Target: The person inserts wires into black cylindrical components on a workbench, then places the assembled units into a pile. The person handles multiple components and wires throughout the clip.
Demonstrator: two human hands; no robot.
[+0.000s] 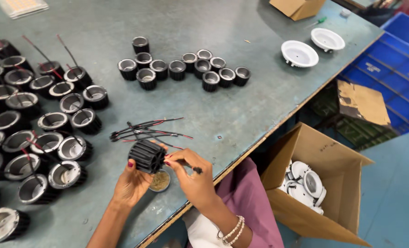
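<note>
My left hand point(132, 183) holds a black finned cylindrical heat-sink housing point(146, 155) just above the table's near edge. My right hand point(193, 177) touches the housing's right side with its fingertips and pinches a small dark tool or wire end point(197, 170). Under the housing sits a small round dish point(160, 181) with brownish contents. A bundle of red and black wires point(147, 131) lies on the table just beyond my hands.
Several finned housings with silver insides point(53, 124) crowd the left of the grey-green table point(241, 105); a smaller cluster point(181, 66) sits mid-table. Two white round fixtures point(299, 53) lie far right. An open cardboard box point(333, 165) of white fixtures stands below the table edge.
</note>
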